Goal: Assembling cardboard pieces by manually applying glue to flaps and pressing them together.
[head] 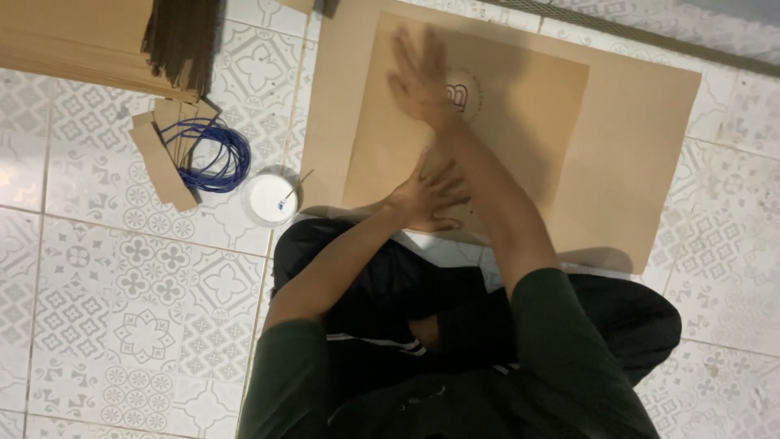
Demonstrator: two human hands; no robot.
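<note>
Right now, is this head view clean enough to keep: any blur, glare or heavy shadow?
Head view: the right hand is motion-blurred on the brown paper sheet; the left hand is sharper. Dim, warm lighting, soft shadows beneath the arms. Mild sheen on the tiled floor, no harsh glare. White cup stays readable.

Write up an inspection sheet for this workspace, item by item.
Surface: patterned grey-and-white floor tiles; the person sits on them.
Job's things: brown paper sheet with a round printed mark, lying flat on a larger brown sheet.
Clutter: white cup of white paste with a stick in it; small brown paper strips; stack of brown sheets at top left.
Grippers: left hand flat on the sheet's near edge; right hand flat, fingers spread, beside the round mark.
Cables: coil of blue cord beside the cup.
Surroundings: dark strip along the top right edge; too dim to identify.
</note>
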